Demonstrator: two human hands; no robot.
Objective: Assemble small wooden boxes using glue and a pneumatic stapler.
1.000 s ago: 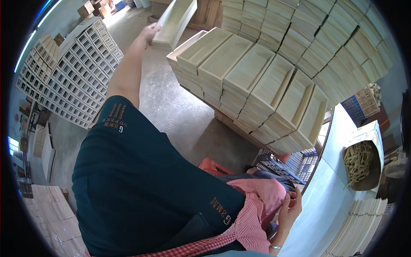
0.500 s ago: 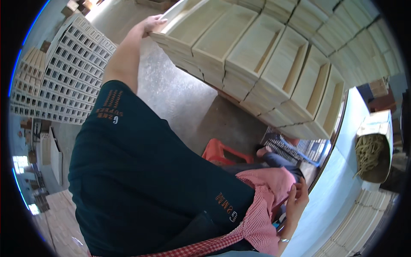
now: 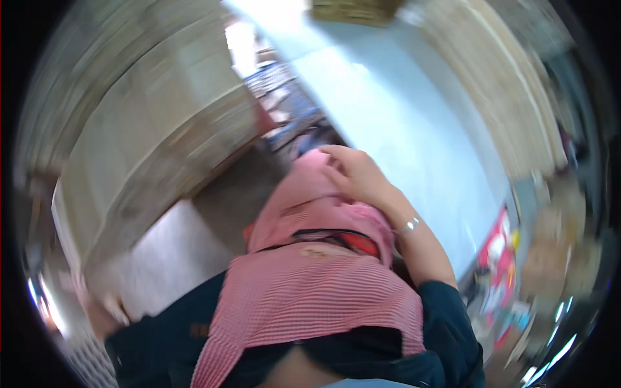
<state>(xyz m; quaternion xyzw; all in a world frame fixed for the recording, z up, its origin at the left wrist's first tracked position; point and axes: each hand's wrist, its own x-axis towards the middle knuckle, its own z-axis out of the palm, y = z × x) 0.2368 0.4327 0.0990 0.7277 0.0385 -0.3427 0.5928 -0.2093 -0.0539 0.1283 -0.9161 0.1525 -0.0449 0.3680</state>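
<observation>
My right hand (image 3: 365, 174) rests on the pink checked apron (image 3: 317, 278) over my lap, its fingers loosely bent and apart. Nothing shows between its fingers, and a silvery bracelet circles that wrist. Far to the left, my left hand (image 3: 77, 284) is at the lower corner of a big stack of pale wooden trays (image 3: 162, 123). Motion blurs its fingers, so whether they grip the edge is unclear. A dark pouch opening with something red (image 3: 362, 243) shows on the apron.
A pale blue-white tabletop (image 3: 401, 116) runs along my right. Stacked pale wooden pieces (image 3: 498, 84) line its far side, and a brownish box (image 3: 356, 11) sits at the top. A blue crate (image 3: 294, 119) stands beyond my knees. Colourful packaging (image 3: 498, 252) lies at the right.
My view has swung right, so the tray stack now appears at the left and the table in the middle. My right hand stays on the apron; my left stays by the stack.
</observation>
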